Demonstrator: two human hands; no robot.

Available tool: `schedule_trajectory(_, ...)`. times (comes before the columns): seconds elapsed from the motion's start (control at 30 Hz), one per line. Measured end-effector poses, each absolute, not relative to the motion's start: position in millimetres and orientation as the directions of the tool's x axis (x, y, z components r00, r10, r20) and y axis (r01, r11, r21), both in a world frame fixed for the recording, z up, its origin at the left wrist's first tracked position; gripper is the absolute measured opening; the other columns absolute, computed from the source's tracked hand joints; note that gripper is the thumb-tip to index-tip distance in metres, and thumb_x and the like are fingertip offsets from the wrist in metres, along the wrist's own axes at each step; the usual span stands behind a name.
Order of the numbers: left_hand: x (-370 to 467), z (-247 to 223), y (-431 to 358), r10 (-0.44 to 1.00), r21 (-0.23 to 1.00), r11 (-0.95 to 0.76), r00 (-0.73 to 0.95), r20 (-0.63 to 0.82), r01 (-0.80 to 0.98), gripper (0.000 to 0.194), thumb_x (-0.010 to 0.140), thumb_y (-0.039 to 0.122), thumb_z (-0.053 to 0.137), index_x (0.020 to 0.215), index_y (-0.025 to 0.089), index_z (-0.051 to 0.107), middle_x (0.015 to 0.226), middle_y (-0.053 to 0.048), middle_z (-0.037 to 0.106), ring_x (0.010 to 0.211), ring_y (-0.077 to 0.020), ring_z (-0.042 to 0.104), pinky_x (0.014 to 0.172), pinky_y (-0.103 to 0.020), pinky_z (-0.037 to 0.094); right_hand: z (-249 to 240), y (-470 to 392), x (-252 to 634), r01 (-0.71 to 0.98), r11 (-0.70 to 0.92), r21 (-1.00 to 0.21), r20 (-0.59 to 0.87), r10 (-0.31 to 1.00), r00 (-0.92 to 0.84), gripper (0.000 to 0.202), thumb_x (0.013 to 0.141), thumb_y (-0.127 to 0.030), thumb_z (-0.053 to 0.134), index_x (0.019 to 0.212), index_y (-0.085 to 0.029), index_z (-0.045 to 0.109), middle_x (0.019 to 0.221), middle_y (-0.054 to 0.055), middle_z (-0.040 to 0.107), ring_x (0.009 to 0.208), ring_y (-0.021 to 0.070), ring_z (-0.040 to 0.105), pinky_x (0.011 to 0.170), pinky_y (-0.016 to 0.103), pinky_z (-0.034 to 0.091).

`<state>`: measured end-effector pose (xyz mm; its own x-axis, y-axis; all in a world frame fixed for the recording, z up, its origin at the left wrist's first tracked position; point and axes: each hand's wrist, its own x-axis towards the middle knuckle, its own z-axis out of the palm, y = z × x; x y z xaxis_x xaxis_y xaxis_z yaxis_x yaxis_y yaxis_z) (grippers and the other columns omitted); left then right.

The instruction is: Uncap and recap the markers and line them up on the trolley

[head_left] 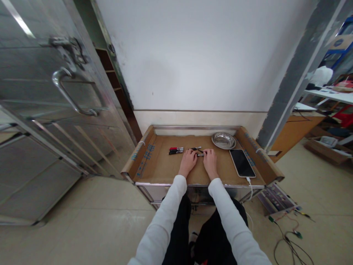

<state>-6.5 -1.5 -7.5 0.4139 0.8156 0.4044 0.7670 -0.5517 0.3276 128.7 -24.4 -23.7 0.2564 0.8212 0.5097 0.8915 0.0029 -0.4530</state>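
touching opposite ends of a small pen (200, 155) with left fingers (195, 152) and right fingers (206, 152), low over desk (162, 169), can't tell if firmly gripped or just resting. could lose it to a roll if pressed unevenly, or bump loose pens (175, 150) left of fingers by swinging wide, or nudge phone (242, 163) right of fingers by tugging its white cable (251, 191). blue characters (149, 151) on cardboard left of fingers, too blurred to read surely; no brand readable on pens or phone.

A slim dark-and-silver pen-like piece (200, 155) sits level mid-cardboard (162, 169); a thin black piece (200, 150) slants just beyond, partly hidden.
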Motion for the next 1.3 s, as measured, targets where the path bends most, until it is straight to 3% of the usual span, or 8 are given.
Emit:
schedule_trajectory(0.3, -11.5, -6.4, 2.8, 0.838, 0.469, -0.534, 0.367, 0.403, 0.703, 0.009, 0.087, 0.020, 0.050, 0.092, 0.017, 0.057, 0.097, -0.006, 0.058, 0.097, -0.0209, 0.052, 0.094, -0.039, 0.041, -27.3, -21.5, 131.4, 0.826, 0.063, -0.560, 0.533, 0.791, 0.301, 0.026, 0.095, -0.024, 0.031, 0.096, -0.016, 0.055, 0.096, 0.011, 0.057, 0.090, 0.0202, 0.052, 0.080, 0.032, 0.039)
schedule_trajectory(0.53, -12.9, -10.1, 5.4, 0.830, 0.484, -0.557, 0.422, 0.366, 0.675, 0.015, 0.085, 0.021, 0.055, 0.098, 0.018, 0.060, 0.101, -0.007, 0.057, 0.099, -0.0220, 0.051, 0.093, -0.038, 0.040, -31.2, -19.0, 133.1, 0.806, 0.116, -0.581, 0.583, 0.750, 0.313, 0.027, 0.096, -0.025, 0.029, 0.095, -0.017, 0.054, 0.094, 0.012, 0.059, 0.091, 0.0220, 0.051, 0.081, 0.034, 0.039)
schedule_trajectory(0.93, -15.4, -21.5, 14.1, 0.838, 0.681, -0.540, 0.389, 0.382, 0.494, 0.011, 0.079, 0.022, 0.066, 0.087, 0.017, 0.061, 0.094, -0.005, 0.054, 0.091, -0.0185, 0.054, 0.087, -0.035, 0.045, -32.6, -18.3, 133.6, 0.813, 0.136, -0.566, 0.596, 0.749, 0.289, 0.027, 0.096, -0.026, 0.029, 0.094, -0.017, 0.054, 0.094, 0.011, 0.059, 0.087, 0.0222, 0.050, 0.079, 0.034, 0.038)
schedule_trajectory(1.1, -14.4, -19.2, 13.4, 0.831, 0.685, -0.549, 0.396, 0.390, 0.478, 0.009, 0.078, 0.020, 0.067, 0.084, 0.017, 0.061, 0.091, -0.004, 0.055, 0.090, -0.0188, 0.055, 0.086, -0.034, 0.045, -31.0, -19.6, 131.2, 0.867, 0.215, -0.451, 0.619, 0.774, 0.130, 0.026, 0.096, -0.024, 0.030, 0.092, -0.018, 0.055, 0.093, 0.009, 0.060, 0.084, 0.0219, 0.048, 0.078, 0.034, 0.036)
schedule_trajectory(1.3, -13.1, -19.3, 12.6, 0.838, 0.698, -0.543, 0.361, 0.410, 0.467, 0.009, 0.078, 0.018, 0.066, 0.087, 0.018, 0.063, 0.091, -0.004, 0.056, 0.091, -0.0188, 0.055, 0.089, -0.035, 0.044, -31.6, -20.0, 129.0, 0.948, 0.151, -0.282, 0.578, 0.815, 0.042, 0.026, 0.095, -0.022, 0.033, 0.092, -0.017, 0.058, 0.091, 0.011, 0.061, 0.084, 0.0231, 0.046, 0.078, 0.035, 0.034)
